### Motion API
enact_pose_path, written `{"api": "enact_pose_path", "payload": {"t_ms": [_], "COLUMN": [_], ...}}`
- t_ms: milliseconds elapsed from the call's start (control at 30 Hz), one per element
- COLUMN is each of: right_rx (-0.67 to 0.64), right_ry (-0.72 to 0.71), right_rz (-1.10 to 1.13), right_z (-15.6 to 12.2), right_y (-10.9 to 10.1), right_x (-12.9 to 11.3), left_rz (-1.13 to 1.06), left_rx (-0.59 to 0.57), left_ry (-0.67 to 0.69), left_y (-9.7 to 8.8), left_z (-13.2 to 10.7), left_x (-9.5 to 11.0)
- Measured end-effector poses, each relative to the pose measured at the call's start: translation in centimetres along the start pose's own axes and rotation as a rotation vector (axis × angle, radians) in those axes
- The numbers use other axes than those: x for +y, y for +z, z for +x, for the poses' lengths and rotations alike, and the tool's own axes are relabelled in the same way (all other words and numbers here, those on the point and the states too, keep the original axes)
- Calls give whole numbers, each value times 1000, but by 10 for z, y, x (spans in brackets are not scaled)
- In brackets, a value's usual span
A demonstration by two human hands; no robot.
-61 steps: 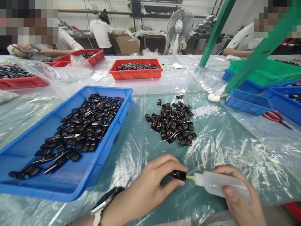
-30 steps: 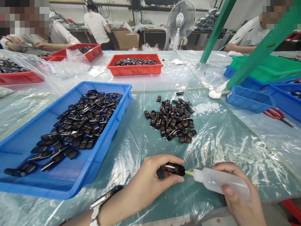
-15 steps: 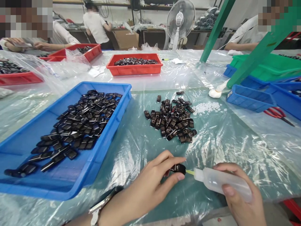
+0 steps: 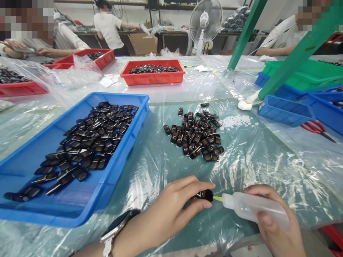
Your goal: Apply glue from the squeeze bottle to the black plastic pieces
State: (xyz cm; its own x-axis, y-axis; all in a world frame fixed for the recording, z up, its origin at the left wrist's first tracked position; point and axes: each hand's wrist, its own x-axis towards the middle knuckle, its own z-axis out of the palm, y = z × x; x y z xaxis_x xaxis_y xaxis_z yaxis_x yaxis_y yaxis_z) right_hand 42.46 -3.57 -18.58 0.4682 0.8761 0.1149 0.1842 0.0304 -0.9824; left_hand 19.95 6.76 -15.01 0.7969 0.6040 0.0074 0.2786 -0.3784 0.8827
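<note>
My left hand (image 4: 174,208) pinches a small black plastic piece (image 4: 205,195) between thumb and fingers, low in the view. My right hand (image 4: 276,225) is wrapped round a translucent squeeze bottle (image 4: 254,208); its yellow nozzle touches the end of the black piece. A loose heap of the same black pieces (image 4: 197,137) lies on the plastic-covered table beyond my hands. A blue tray (image 4: 128,142) on the left holds many more black pieces.
A red tray (image 4: 152,77) of black pieces stands further back, more red trays at far left. Blue bins (image 4: 285,112), a green tray and red scissors (image 4: 316,128) are at right. White granules (image 4: 237,122) lie near the heap. Other people sit around the table; a fan stands behind.
My left fingers have turned the black piece a little against the nozzle. Both hands stay in nearly the same place; the view has shifted slightly.
</note>
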Motion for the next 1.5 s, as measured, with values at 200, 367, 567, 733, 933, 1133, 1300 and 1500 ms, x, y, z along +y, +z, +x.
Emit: {"api": "enact_pose_path", "payload": {"t_ms": [200, 367, 567, 733, 933, 1133, 1300, 1500], "right_rx": [-12, 5, -31, -10, 1, -12, -15, -34], "right_ry": [11, 10, -37, -8, -6, -18, -62, -99], "right_rz": [-14, -33, -30, -52, -71, -61, -130, -123], "right_z": [1, -1, 2, 2, 0, 2, 3, 2], "right_y": [-2, -3, -4, -4, -3, -2, -4, -4], "right_x": [1, -1, 6, 5, 1, 2, 2, 2], "left_rz": [125, 156, 160, 155, 150, 153, 164, 166], "left_rx": [14, 17, 19, 15, 12, 26, 45, 65], "left_ry": [80, 83, 85, 78, 83, 84, 97, 109], "left_y": [-1, -1, -1, -1, 0, 0, 0, 1], "left_z": [0, 1, 1, 1, 1, 1, 3, 3], "left_x": [0, 2, 1, 0, 1, 0, 1, -1]}}
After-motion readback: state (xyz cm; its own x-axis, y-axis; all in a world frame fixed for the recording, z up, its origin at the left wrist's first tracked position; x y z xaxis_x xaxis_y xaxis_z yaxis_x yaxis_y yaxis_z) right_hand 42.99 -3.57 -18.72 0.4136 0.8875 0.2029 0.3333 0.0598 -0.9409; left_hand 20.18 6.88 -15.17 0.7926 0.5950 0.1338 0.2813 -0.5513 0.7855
